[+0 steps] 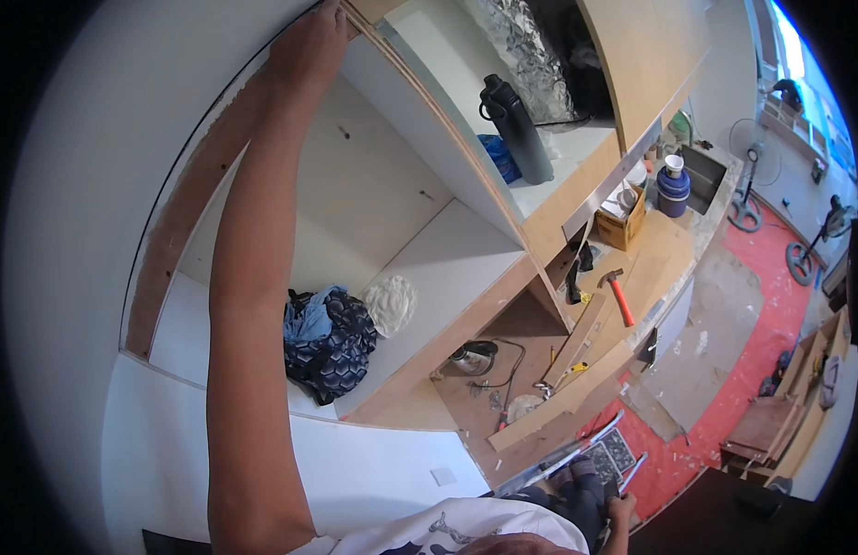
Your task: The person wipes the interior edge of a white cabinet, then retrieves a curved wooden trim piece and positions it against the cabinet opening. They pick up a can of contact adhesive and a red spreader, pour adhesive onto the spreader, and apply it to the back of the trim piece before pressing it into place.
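My left arm reaches up across an open white cabinet (392,139), and my left hand (322,37) grips its wooden frame at the top. A patterned dark cloth bundle (327,356) with light blue fabric and a crumpled white piece (389,305) lie on the cabinet's lower panel. In the adjoining compartment stand a black bottle (517,129) and crumpled foil (517,51). Low at the right, beside my legs, my right hand (619,509) has curled fingers on something dark that I cannot make out.
A counter on the right holds a hammer (618,296), wood strips (577,342), a cardboard box (621,227), a blue jug (673,192) and a sink (704,171). Below are a stepladder (640,467) and red floor covering (766,277). Fans (753,157) and planks (808,388) line the far side.
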`<act>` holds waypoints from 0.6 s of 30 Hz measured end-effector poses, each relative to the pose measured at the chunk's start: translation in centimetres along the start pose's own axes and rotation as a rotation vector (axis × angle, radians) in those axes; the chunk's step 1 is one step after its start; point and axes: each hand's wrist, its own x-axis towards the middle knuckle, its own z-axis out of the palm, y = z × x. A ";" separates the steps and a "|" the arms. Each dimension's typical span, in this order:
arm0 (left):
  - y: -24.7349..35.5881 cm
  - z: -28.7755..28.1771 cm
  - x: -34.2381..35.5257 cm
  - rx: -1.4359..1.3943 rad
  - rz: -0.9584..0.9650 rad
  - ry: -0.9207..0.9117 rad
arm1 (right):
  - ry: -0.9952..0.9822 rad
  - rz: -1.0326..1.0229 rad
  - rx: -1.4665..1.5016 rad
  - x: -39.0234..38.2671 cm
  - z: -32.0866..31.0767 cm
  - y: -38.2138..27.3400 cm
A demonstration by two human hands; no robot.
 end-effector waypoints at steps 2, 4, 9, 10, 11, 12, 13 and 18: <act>0.1 -0.3 0.3 0.020 0.002 0.005 | -0.041 0.031 0.017 0.6 0.3 0.3; 0.1 -0.1 0.5 -0.003 -0.003 -0.024 | -0.056 0.061 0.023 0.5 0.3 0.0; -3.6 2.4 2.5 0.070 0.069 0.007 | 0.000 -0.226 -0.049 1.7 0.9 1.8; -3.2 2.4 2.7 0.051 0.086 0.002 | -0.028 -0.104 0.061 1.4 0.7 0.7; -2.8 2.4 2.8 0.033 0.103 -0.003 | -0.058 0.017 0.171 1.7 0.5 -0.7; -3.4 2.7 2.7 0.038 0.129 0.006 | -0.098 0.133 0.274 1.4 -0.1 -3.4; -4.5 3.2 2.5 0.047 0.154 0.010 | -0.147 0.138 0.287 1.0 -0.7 -6.4; -1.9 0.8 4.2 0.042 0.149 -0.130 | 0.049 -0.309 -0.068 6.7 4.0 -4.6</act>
